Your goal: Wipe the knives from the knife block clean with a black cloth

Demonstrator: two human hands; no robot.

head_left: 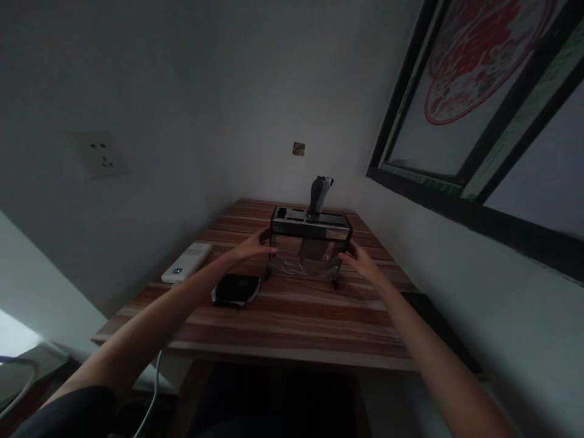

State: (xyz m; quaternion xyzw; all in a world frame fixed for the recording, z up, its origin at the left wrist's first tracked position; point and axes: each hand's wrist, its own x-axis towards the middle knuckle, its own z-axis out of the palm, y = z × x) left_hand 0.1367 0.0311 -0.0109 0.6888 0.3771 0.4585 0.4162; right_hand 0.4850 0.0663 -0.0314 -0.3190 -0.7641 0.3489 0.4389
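- Head camera, nearest us: our two bare forearms reach out over the front edge of the striped wooden table [292, 328].
- A little further, left of centre, we see a flat black item [236, 289]. Beyond it lies a white oblong device [187, 261], near the table's left edge.
- Our left hand [250, 246] clasps the left end of the clear box [310, 255], fingers curled round its corner. Our right hand [362, 263] clasps the right end.
- The clear box stands on the table toward its far end, with a grey sheet [320, 193] sticking up from its dark top.
- Farthest: a wall socket [98, 153] on the left, a framed picture [493, 109] on the right.
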